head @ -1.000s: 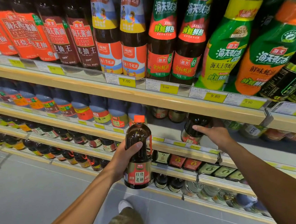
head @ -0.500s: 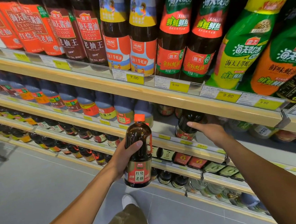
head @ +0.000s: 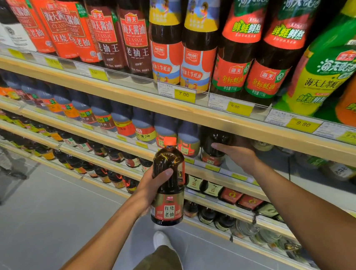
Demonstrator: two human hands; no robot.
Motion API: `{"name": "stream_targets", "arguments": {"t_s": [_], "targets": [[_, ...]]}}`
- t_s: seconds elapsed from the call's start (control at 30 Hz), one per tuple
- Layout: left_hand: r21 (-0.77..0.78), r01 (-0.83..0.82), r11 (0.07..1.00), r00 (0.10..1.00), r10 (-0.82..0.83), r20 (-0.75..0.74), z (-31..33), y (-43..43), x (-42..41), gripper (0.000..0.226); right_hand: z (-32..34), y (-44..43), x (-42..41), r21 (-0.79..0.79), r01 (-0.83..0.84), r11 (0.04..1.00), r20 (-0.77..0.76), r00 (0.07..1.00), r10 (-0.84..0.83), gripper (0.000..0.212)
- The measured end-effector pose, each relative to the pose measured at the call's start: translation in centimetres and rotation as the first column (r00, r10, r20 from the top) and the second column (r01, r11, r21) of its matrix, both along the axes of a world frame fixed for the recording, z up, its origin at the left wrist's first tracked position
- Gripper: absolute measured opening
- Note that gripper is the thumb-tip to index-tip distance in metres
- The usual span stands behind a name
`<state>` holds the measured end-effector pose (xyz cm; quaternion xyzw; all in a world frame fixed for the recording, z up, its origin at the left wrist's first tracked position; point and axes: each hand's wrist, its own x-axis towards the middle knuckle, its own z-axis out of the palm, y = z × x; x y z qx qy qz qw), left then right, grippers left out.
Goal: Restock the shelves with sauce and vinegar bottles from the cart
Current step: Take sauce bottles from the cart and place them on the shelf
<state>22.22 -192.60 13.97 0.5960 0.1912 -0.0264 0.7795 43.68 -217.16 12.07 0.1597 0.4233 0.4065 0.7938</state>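
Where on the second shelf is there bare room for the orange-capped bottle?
Bare pale shelf floor right of the dark red-labelled bottle that the right hand holds. Left of it, dark bottles stand packed; the top shelf is full.

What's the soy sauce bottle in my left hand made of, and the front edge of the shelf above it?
Soy sauce bottle: probably clear, glossy plastic, dark from the sauce. Glints on its shoulder and a side handle suggest it, though glass is possible. Shelf front edge: pale wood or wood-look laminate, matte, with an even light tone and no glare.
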Motion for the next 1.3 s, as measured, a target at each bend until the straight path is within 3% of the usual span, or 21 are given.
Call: {"name": "stream_targets", "arguments": {"t_s": [0.07, 0.2, 0.27, 0.3, 0.33, 0.4, 0.43, 0.47, 0.5, 0.53, 0.6, 0.7, 0.77, 0.9, 0.97, 1.07, 1.17, 1.3], "targets": [[-0.011, -0.002, 1.000, 1.000, 0.003, 0.003, 0.1, 0.0, 0.0, 0.074, -0.1, 0.7, 0.0, -0.001, -0.026, 1.000, -0.022, 0.999, 0.026, 0.081], [-0.026, 0.003, 1.000, 1.000, -0.003, -0.001, 0.0, -0.2, 0.4, 0.072, 2.3, 1.7, -1.6, -0.079, 0.078, 0.994, -0.069, 0.994, -0.084, 0.080], [-0.036, 0.018, 0.999, 1.000, -0.018, -0.006, 0.0, -0.5, 0.6, 0.071, 2.9, 2.8, -1.9, -0.328, -0.011, 0.945, 0.072, 0.997, 0.037, 0.080], [-0.040, 0.026, 0.999, 1.000, -0.027, -0.009, 0.0, -0.7, 0.7, 0.070, 3.2, 3.4, -2.1, -0.600, -0.035, 0.799, 0.239, 0.946, 0.220, 0.080], [-0.042, 0.033, 0.999, 0.999, -0.033, -0.013, 0.1, -0.9, 0.8, 0.069, 3.4, 3.8, -2.3, -0.790, 0.034, 0.612, 0.370, 0.822, 0.432, 0.080], [-0.046, 0.046, 0.998, 0.999, -0.047, -0.021, 0.1, -1.2, 1.0, 0.069, 3.8, 4.3, -3.0, -0.897, 0.150, 0.416, 0.429, 0.519, 0.739, 0.079], [-0.046, 0.051, 0.998, 0.998, -0.052, -0.027, 0.1, -1.4, 1.1, 0.071, 4.2, 4.2, -3.4, -0.935, 0.185, 0.303, 0.354, 0.396, 0.848, 0.080], [-0.046, 0.054, 0.997, 0.998, -0.056, -0.037, 0.2, -1.6, 1.2, 0.074, 4.1, 4.0, -3.5, -0.958, 0.266, 0.111, 0.178, 0.245, 0.953, 0.079], [-0.046, 0.060, 0.997, 0.997, -0.062, -0.042, 0.1, -1.8, 1.3, 0.076, 4.3, 3.7, -3.6, -0.923, 0.376, -0.087, -0.032, 0.151, 0.988, 0.081], [-0.046, 0.067, 0.997, 0.997, -0.069, -0.045, 0.2, -1.9, 1.4, 0.077, 4.2, 3.4, -3.5, -0.871, 0.453, -0.189, -0.140, 0.139, 0.980, 0.086], [-0.046, 0.087, 0.995, 0.995, -0.089, -0.043, 0.2, -2.1, 1.5, 0.075, 3.9, 3.0, -3.3, -0.846, 0.502, -0.178, -0.138, 0.116, 0.984, 0.097], [-0.052, 0.130, 0.990, 0.991, -0.132, -0.032, 0.3, -2.4, 1.6, 0.072, 4.6, 2.2, -4.0, -0.822, 0.568, -0.046, -0.013, 0.062, 0.998, 0.073], [-0.044, 0.159, 0.986, 0.987, -0.160, -0.021, 0.5, -2.8, 1.6, 0.070, 3.9, 1.0, -4.3, -0.782, 0.622, 0.036, 0.082, 0.045, 0.996, 0.069], [-0.057, 0.209, 0.976, 0.978, -0.208, 0.020, 0.9, -4.1, 1.7, 0.065, 3.1, -1.8, -5.9, -0.724, 0.687, 0.064, 0.133, 0.047, 0.990, 0.080], [-0.062, 0.238, 0.969, 0.971, -0.235, 0.041, 1.1, -4.9, 1.8, 0.057, 3.0, -3.0, -7.5, -0.693, 0.719, 0.049, 0.147, 0.075, 0.986, 0.075], [-0.082, 0.261, 0.962, 0.965, -0.259, 0.030, 1.5, -6.4, 2.2, 0.063, 3.3, -4.5, -9.8, -0.754, 0.646, 0.114, 0.227, 0.094, 0.969, 0.065], [-0.101, 0.276, 0.956, 0.961, -0.276, 0.015, 1.4, -8.1, 2.9, 0.070, 3.9, -5.4, -11.9, -0.825, 0.512, 0.239, 0.280, 0.005, 0.960, 0.047], [-0.164, 0.320, 0.933, 0.947, -0.320, 0.026, 1.1, -10.1, 3.3, 0.056, 4.4, -5.5, -13.8, -0.869, 0.375, 0.322, 0.309, -0.097, 0.946, 0.044]]}}
